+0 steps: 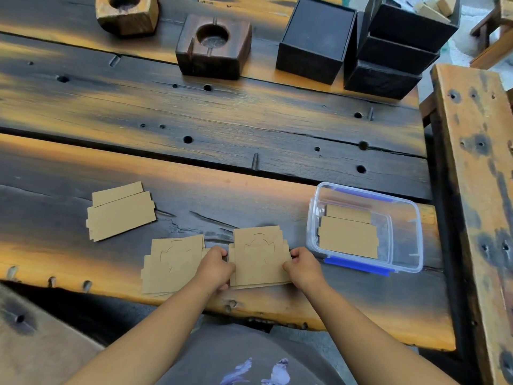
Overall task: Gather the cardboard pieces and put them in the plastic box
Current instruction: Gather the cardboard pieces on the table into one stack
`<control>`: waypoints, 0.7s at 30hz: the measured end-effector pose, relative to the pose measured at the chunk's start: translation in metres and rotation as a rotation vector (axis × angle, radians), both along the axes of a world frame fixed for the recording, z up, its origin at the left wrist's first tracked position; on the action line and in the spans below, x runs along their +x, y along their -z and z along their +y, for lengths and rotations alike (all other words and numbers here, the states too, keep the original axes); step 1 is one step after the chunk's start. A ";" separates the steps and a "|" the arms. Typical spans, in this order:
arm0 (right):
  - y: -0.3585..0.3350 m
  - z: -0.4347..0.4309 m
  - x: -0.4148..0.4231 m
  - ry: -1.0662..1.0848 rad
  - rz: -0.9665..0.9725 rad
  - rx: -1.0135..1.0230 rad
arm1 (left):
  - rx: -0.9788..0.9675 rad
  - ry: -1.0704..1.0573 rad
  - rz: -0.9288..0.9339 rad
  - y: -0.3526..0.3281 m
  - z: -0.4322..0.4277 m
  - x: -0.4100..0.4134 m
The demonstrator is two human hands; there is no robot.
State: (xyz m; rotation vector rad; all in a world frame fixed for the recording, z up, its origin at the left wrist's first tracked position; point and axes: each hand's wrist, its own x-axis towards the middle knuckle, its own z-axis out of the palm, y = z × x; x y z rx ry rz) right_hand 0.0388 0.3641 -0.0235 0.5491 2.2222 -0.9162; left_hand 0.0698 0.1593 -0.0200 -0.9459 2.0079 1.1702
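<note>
A small stack of brown cardboard pieces (259,255) lies near the table's front edge. My left hand (216,266) grips its left side and my right hand (304,266) grips its right side. A second stack of cardboard pieces (170,263) lies just left of my left hand, partly under it. A third cardboard stack (120,212) lies further left and back. The clear plastic box (408,234) with blue clips stands to the right, with cardboard pieces (348,236) lying flat inside it.
Two wooden blocks with round hollows (213,47) (127,12) stand at the back. Black boxes (316,40) (394,51) are stacked at the back right. A wooden bench (477,168) runs along the table's right side.
</note>
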 end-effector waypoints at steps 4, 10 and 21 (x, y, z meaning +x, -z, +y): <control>0.000 0.002 -0.002 -0.013 -0.029 0.015 | 0.019 -0.060 0.002 0.004 0.000 0.003; -0.005 0.005 0.003 0.035 -0.005 -0.025 | -0.010 -0.017 0.100 0.001 -0.004 0.014; -0.022 -0.027 0.016 -0.089 0.048 -0.131 | -0.027 -0.145 0.212 -0.020 -0.033 0.055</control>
